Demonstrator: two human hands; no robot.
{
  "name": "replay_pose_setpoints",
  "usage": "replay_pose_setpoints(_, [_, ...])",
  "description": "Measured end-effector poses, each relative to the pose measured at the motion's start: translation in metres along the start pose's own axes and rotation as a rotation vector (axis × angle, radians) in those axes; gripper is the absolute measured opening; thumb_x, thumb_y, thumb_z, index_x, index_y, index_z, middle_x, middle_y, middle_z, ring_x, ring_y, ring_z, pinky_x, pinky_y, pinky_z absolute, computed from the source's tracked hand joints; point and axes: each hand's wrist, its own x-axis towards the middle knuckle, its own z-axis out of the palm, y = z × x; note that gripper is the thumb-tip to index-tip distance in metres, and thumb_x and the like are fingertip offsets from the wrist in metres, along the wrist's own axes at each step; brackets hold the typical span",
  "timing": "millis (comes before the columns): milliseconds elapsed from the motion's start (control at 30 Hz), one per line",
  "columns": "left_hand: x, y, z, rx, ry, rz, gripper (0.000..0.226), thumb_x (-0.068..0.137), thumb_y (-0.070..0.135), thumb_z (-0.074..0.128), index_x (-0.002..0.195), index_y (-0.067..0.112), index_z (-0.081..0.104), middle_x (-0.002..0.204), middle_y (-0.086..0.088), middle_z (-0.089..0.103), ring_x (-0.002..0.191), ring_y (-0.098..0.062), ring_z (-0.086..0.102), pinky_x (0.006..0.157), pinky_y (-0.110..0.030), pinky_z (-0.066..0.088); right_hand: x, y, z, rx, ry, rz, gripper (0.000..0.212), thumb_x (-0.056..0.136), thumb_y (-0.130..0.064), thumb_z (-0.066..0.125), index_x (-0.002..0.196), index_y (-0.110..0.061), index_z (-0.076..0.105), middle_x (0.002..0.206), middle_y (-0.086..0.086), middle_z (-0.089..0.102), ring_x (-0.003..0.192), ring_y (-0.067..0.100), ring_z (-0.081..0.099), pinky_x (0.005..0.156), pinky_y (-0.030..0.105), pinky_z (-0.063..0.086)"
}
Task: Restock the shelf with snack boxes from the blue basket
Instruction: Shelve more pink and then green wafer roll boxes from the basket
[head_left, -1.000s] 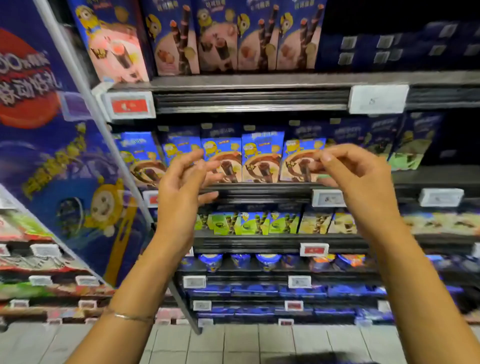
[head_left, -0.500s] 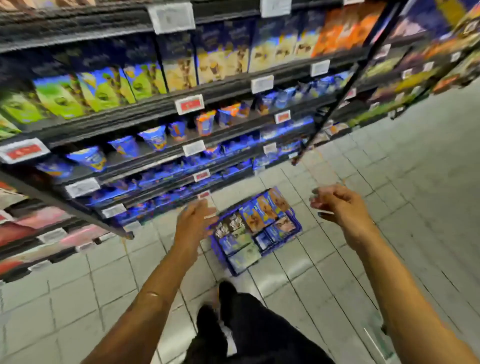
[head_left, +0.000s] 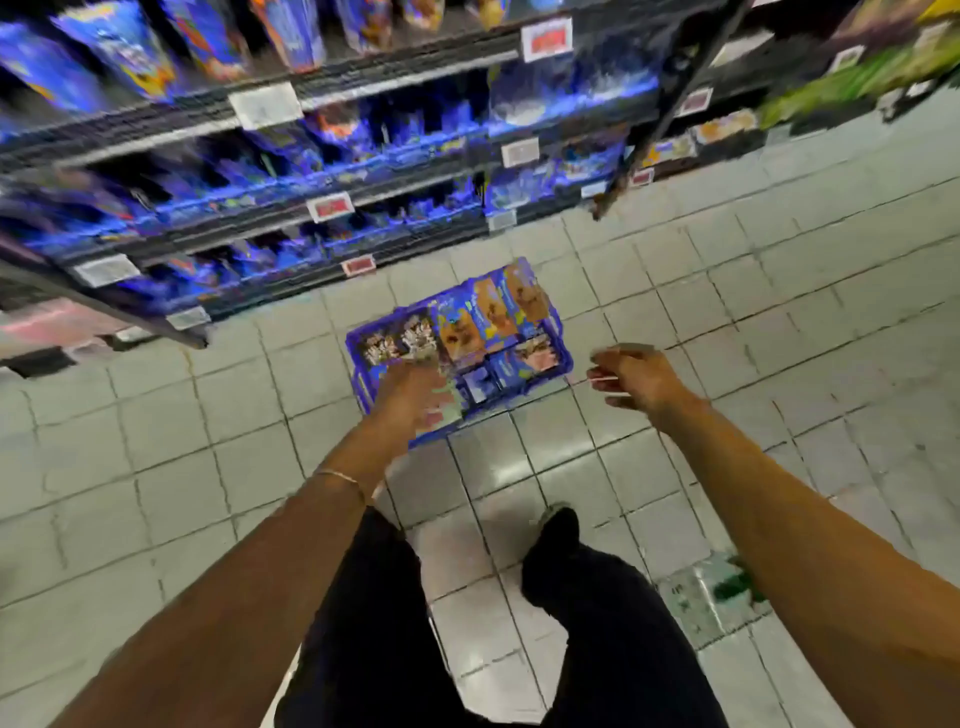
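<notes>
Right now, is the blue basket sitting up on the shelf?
No, the blue basket sits down on the tiled floor, in front of the shelf.

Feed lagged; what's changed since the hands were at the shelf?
Both hands came down from the shelf: left hand is over the blue basket, at its near corner, contact blurred; right hand beside it, empty. Basket stays on the floor, snack boxes inside.

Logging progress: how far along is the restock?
Done: shelves look stocked, though blurred. In hand: left hand reaches over the basket, grip blurred; right hand hangs empty beside it. Left: many boxes fill the basket.
</notes>
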Motion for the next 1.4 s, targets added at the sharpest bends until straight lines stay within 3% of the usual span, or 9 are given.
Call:
replay_pose_setpoints(100, [0.070, -0.045, 0.038, 0.005, -0.008, -0.096, 0.032, 0.114, 0.021, 0.034, 0.090, 0.015, 0.055, 0.088, -0.006, 0.055, 0.072, -0.020, 0.055, 0.058, -0.025, 0.047, 0.086, 0.039, 0.006, -0.080, -0.029, 0.013, 0.012, 0.101, -0.021, 0.059, 0.090, -0.015, 0.061, 0.099, 0.015, 0.060, 0.090, 0.024, 0.056, 0.064, 0.026, 0.041])
replay_pose_setpoints(300, [0.236, -0.119, 0.093, 0.033, -0.012, -0.063, 0.053, 0.112, 0.036, 0.050, 0.153, 0.004, 0.047, 0.134, -0.029, 0.056, 0.086, -0.025, 0.055, 0.072, -0.036, 0.045, 0.261, 0.111, 0.064, -0.160, -0.083, -0.090, 0.021, 0.098, -0.021, 0.064, 0.083, -0.008, 0.057, 0.074, 0.012, 0.061, 0.061, 0.019, 0.056, 0.063, 0.026, 0.043])
replay_pose_setpoints(467, [0.353, -0.157, 0.131, 0.280, 0.076, 0.072, 0.037, 0.108, 0.025, 0.059, 0.074, 0.017, 0.046, 0.073, -0.004, 0.044, 0.069, -0.020, 0.048, 0.055, -0.021, 0.041, 0.371, 0.156, 0.109, -0.301, -0.003, -0.253, 0.021, 0.093, -0.035, 0.068, 0.085, -0.016, 0.061, 0.076, 0.007, 0.059, 0.065, 0.014, 0.057, 0.062, 0.023, 0.045])
replay_pose_setpoints(733, [0.440, -0.190, 0.188, 0.293, 0.129, 0.142, 0.027, 0.105, 0.011, 0.061, 0.080, 0.007, 0.053, 0.072, -0.010, 0.046, 0.062, -0.020, 0.042, 0.049, -0.024, 0.039, 0.454, 0.209, 0.113, -0.375, 0.087, -0.432, 0.018, 0.091, -0.024, 0.062, 0.096, -0.008, 0.069, 0.098, 0.018, 0.071, 0.093, 0.031, 0.067, 0.082, 0.035, 0.052])
replay_pose_setpoints(833, [0.444, -0.189, 0.195, 0.142, 0.173, 0.137, 0.014, 0.099, 0.007, 0.068, 0.104, 0.001, 0.057, 0.100, -0.016, 0.057, 0.088, -0.028, 0.055, 0.075, -0.038, 0.048, 0.456, 0.207, 0.110, -0.294, -0.007, -0.441, 0.025, 0.089, -0.024, 0.065, 0.068, -0.019, 0.054, 0.077, 0.007, 0.058, 0.075, 0.023, 0.055, 0.072, 0.032, 0.045])
replay_pose_setpoints(933, [0.434, -0.187, 0.192, 0.001, 0.178, 0.136, 0.060, 0.093, 0.011, 0.079, 0.144, -0.002, 0.050, 0.127, -0.019, 0.066, 0.111, -0.039, 0.069, 0.095, -0.055, 0.058, 0.455, 0.209, 0.095, -0.169, -0.059, -0.387, 0.026, 0.091, -0.017, 0.062, 0.067, -0.017, 0.052, 0.081, 0.015, 0.057, 0.081, 0.026, 0.055, 0.075, 0.042, 0.050])
replay_pose_setpoints(1133, [0.394, -0.167, 0.166, 0.259, 0.218, 0.443, 0.045, 0.083, 0.014, 0.086, 0.076, 0.018, 0.042, 0.064, -0.003, 0.042, 0.050, -0.019, 0.044, 0.049, -0.030, 0.038, 0.448, 0.193, 0.081, -0.171, -0.063, -0.718, 0.021, 0.084, -0.015, 0.073, 0.103, -0.017, 0.064, 0.103, 0.004, 0.067, 0.097, 0.020, 0.065, 0.090, 0.035, 0.052])
replay_pose_setpoints(1300, [0.311, -0.131, 0.119, 0.178, 0.117, 0.661, 0.031, 0.079, 0.009, 0.088, 0.106, 0.019, 0.075, 0.085, 0.005, 0.078, 0.066, -0.008, 0.072, 0.055, -0.021, 0.054, 0.394, 0.168, 0.079, -0.351, -0.577, -0.823, 0.030, 0.085, -0.031, 0.080, 0.110, -0.036, 0.065, 0.111, -0.015, 0.069, 0.099, -0.007, 0.067, 0.078, 0.010, 0.052])
replay_pose_setpoints(1400, [0.263, -0.125, 0.101, -0.064, 0.083, 0.717, 0.029, 0.079, 0.027, 0.083, 0.106, 0.026, 0.071, 0.084, 0.007, 0.076, 0.069, -0.011, 0.069, 0.059, -0.024, 0.051, 0.366, 0.168, 0.091, -0.191, -0.706, -0.810, 0.015, 0.093, -0.035, 0.071, 0.107, -0.030, 0.071, 0.107, -0.007, 0.077, 0.104, 0.009, 0.072, 0.091, 0.028, 0.056])
